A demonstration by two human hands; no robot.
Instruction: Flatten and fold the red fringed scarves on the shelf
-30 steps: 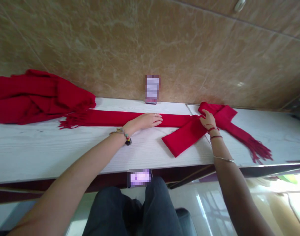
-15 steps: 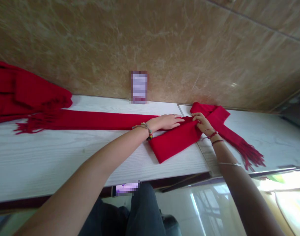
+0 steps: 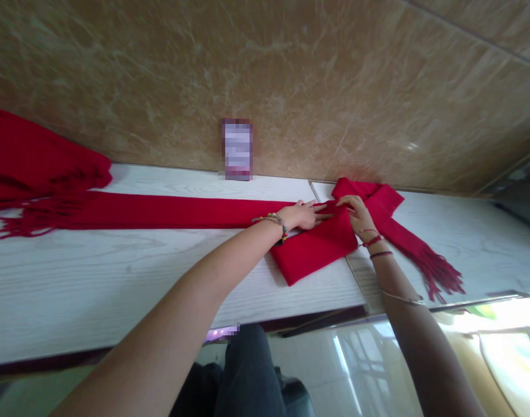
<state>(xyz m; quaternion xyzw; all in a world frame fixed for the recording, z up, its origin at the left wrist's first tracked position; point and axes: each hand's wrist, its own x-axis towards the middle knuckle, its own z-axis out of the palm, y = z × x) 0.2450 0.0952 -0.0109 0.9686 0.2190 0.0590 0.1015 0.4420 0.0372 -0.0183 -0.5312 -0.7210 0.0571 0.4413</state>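
A long red scarf (image 3: pixel 169 212) lies along the white table, with a folded part (image 3: pixel 319 249) slanting toward the front edge at centre right. My left hand (image 3: pixel 307 215) rests on the scarf at the fold's back edge, fingers spread and pointing right. Just right of it, my right hand (image 3: pixel 355 213) grips the fold's upper right corner with bent fingers. Behind and beyond my right hand lies another crossed length of red cloth (image 3: pixel 377 200), its fringed end (image 3: pixel 442 275) pointing toward the front right.
A heap of red cloth (image 3: pixel 39 156) lies at the far left, against the marbled wall (image 3: pixel 160 81). A phone-like object (image 3: pixel 237 149) with a blurred screen leans on the wall. The white table's (image 3: pixel 160 289) front edge runs above my legs.
My left hand has moved right along the scarf, closer to my right hand, and its fingers are spread wider. The view has shifted slightly.
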